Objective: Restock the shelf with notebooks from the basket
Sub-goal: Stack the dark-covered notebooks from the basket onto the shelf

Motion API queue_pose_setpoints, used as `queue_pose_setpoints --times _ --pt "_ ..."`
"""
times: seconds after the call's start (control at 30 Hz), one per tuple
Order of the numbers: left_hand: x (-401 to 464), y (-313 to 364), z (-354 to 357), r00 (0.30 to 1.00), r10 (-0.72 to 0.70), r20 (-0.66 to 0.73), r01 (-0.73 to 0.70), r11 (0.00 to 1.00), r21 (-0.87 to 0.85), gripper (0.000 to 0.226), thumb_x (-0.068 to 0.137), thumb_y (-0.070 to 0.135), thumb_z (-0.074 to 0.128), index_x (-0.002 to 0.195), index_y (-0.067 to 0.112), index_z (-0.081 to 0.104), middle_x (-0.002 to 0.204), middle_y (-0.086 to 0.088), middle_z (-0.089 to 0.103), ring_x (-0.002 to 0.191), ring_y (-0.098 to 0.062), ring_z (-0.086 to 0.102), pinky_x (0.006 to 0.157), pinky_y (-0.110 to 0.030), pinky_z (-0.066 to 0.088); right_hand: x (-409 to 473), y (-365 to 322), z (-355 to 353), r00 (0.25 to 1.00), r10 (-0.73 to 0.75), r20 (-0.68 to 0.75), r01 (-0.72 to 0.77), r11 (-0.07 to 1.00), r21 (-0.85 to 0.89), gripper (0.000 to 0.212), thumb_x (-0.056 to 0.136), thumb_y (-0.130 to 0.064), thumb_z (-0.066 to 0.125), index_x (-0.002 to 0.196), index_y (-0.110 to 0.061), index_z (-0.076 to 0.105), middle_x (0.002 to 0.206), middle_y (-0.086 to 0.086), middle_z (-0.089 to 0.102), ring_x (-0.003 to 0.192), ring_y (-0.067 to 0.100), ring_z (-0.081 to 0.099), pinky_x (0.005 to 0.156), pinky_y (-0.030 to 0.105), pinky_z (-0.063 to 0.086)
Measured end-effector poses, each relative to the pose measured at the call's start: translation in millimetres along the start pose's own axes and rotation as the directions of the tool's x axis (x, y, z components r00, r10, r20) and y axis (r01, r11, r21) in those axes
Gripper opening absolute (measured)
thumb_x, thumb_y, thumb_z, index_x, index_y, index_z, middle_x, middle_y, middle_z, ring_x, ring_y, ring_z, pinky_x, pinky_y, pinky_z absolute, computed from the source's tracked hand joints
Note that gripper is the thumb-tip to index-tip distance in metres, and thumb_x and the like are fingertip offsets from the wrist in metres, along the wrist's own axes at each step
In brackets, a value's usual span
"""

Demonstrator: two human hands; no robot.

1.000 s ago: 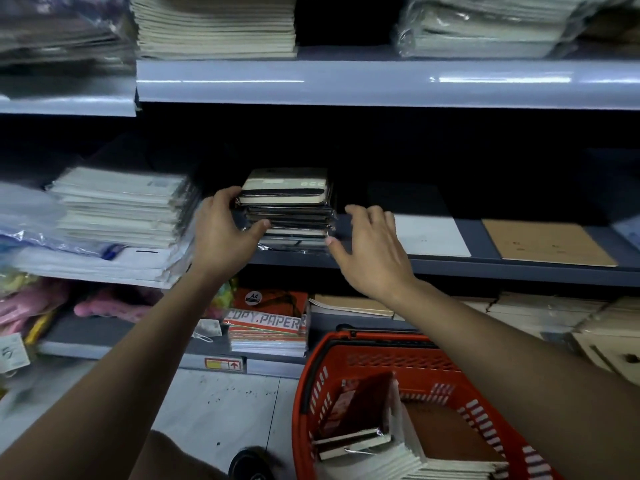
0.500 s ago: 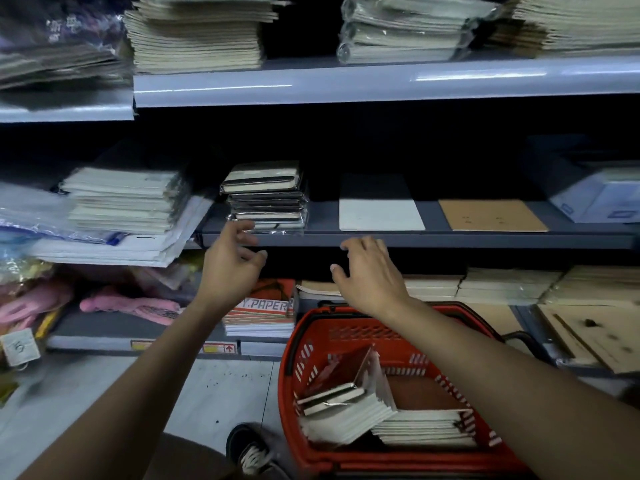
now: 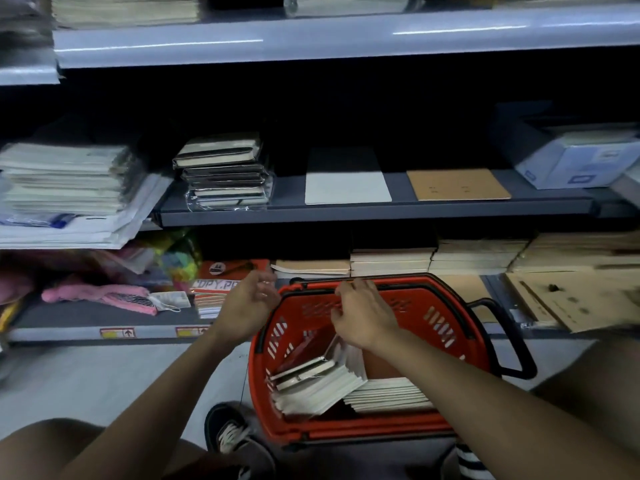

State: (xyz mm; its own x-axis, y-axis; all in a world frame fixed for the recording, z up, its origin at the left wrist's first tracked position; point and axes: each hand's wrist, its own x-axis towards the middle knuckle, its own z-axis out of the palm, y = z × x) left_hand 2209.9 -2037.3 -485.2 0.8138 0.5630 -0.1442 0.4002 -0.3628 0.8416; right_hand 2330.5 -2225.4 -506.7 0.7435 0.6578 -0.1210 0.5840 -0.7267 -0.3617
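Observation:
A red plastic basket (image 3: pixel 460 327) stands on the floor in front of the shelves, holding white-edged notebooks (image 3: pixel 322 386) that lean and lie in its bottom. A stack of dark-covered notebooks (image 3: pixel 223 171) sits on the middle shelf (image 3: pixel 346 213). My left hand (image 3: pixel 247 306) hovers at the basket's left rim, fingers loosely curled, holding nothing. My right hand (image 3: pixel 363 311) is over the basket's inside, fingers spread, empty, just above the leaning notebooks.
On the middle shelf lie a white sheet pack (image 3: pixel 346 185), a brown notebook (image 3: pixel 457 184) and a box (image 3: pixel 581 161). Paper stacks (image 3: pixel 65 181) fill the left. The lower shelf holds copy paper (image 3: pixel 221 285) and brown notebook stacks (image 3: pixel 391 261). My shoe (image 3: pixel 232 434) is beside the basket.
Both hands have left the dark notebook stack on the middle shelf and come down to the basket, empty. The view has tilted downward.

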Motion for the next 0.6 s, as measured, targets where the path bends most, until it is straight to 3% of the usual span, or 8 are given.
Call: queue_pose_setpoints --times 0.13,0.23,0.33,0.4,0.47,0.5,0.53,0.6 --pt "12 -26 27 0.975 -0.174 0.135 0.177 0.984 -0.014 0.02 0.096 0.005 0.061 0.112 0.017 0.062 0.097 -0.001 0.067 0.086 -0.021 0.065 0.075 -0.034 0.057 4 16 26 0.99 0.051 0.128 -0.049 0.999 -0.021 0.048 0.099 -0.034 0.056 0.142 -0.013 0.051 0.139 0.01 0.051 0.135 0.029 0.04 0.105 0.04 0.044" --pt "23 -43 46 0.939 -0.281 0.196 0.292 0.956 -0.027 0.02 0.097 0.001 0.061 0.114 0.011 0.062 0.105 -0.01 0.065 0.095 -0.022 0.062 0.079 -0.029 0.049 12 26 44 0.973 0.097 0.209 -0.093 0.995 -0.026 0.044 0.099 -0.034 0.056 0.138 -0.014 0.053 0.139 0.01 0.052 0.135 0.029 0.041 0.105 0.042 0.046" --pt "34 -56 65 0.905 -0.379 0.193 0.397 0.916 -0.058 0.019 0.096 0.004 0.066 0.113 0.01 0.065 0.102 -0.005 0.066 0.102 -0.024 0.063 0.086 -0.027 0.045 20 32 62 0.955 0.121 0.27 -0.122 0.992 -0.014 0.039 0.099 -0.035 0.054 0.132 -0.015 0.057 0.134 0.009 0.056 0.13 0.029 0.046 0.101 0.041 0.047" --pt "43 -66 75 0.88 -0.429 0.205 0.449 0.892 -0.059 0.016 0.095 0.007 0.068 0.11 0.014 0.067 0.097 0.0 0.065 0.092 -0.017 0.061 0.079 -0.021 0.044 25 34 74 0.947 0.141 0.287 -0.148 0.989 0.003 0.039 0.101 -0.039 0.051 0.131 -0.016 0.057 0.131 0.009 0.059 0.126 0.029 0.049 0.102 0.038 0.046" --pt "51 -74 83 0.864 -0.448 0.23 0.465 0.885 -0.024 0.009 0.097 0.01 0.066 0.094 0.018 0.068 0.086 0.003 0.062 0.077 -0.01 0.056 0.061 -0.011 0.046 32 34 84 0.938 0.164 0.304 -0.182 0.983 0.03 0.041 0.102 -0.045 0.049 0.129 -0.014 0.058 0.126 0.01 0.063 0.123 0.03 0.053 0.105 0.038 0.045" --pt "55 -78 88 0.853 -0.456 0.254 0.471 0.882 0.001 0.016 0.099 0.011 0.065 0.085 0.02 0.065 0.082 0.005 0.06 0.074 -0.008 0.054 0.058 -0.008 0.044 36 34 91 0.929 0.183 0.321 -0.209 0.977 0.049 0.044 0.103 -0.047 0.049 0.129 -0.013 0.058 0.124 0.011 0.065 0.123 0.031 0.054 0.106 0.037 0.045" --pt "59 -82 90 0.837 -0.473 0.273 0.488 0.873 0.017 0.02 0.1 0.013 0.063 0.082 0.021 0.063 0.081 0.005 0.06 0.075 -0.009 0.053 0.062 -0.009 0.045 40 33 95 0.919 0.201 0.34 -0.238 0.969 0.071 0.05 0.102 -0.05 0.049 0.132 -0.011 0.056 0.124 0.013 0.067 0.123 0.032 0.056 0.107 0.037 0.044" --pt "66 -91 97 0.788 -0.531 0.312 0.539 0.84 0.067 0.009 0.101 0.018 0.061 0.093 0.018 0.065 0.084 0.003 0.063 0.078 -0.011 0.056 0.074 -0.024 0.05 46 30 106 0.896 0.245 0.369 -0.303 0.947 0.107 0.068 0.1 -0.057 0.05 0.144 -0.006 0.047 0.129 0.014 0.067 0.128 0.033 0.056 0.112 0.038 0.042"
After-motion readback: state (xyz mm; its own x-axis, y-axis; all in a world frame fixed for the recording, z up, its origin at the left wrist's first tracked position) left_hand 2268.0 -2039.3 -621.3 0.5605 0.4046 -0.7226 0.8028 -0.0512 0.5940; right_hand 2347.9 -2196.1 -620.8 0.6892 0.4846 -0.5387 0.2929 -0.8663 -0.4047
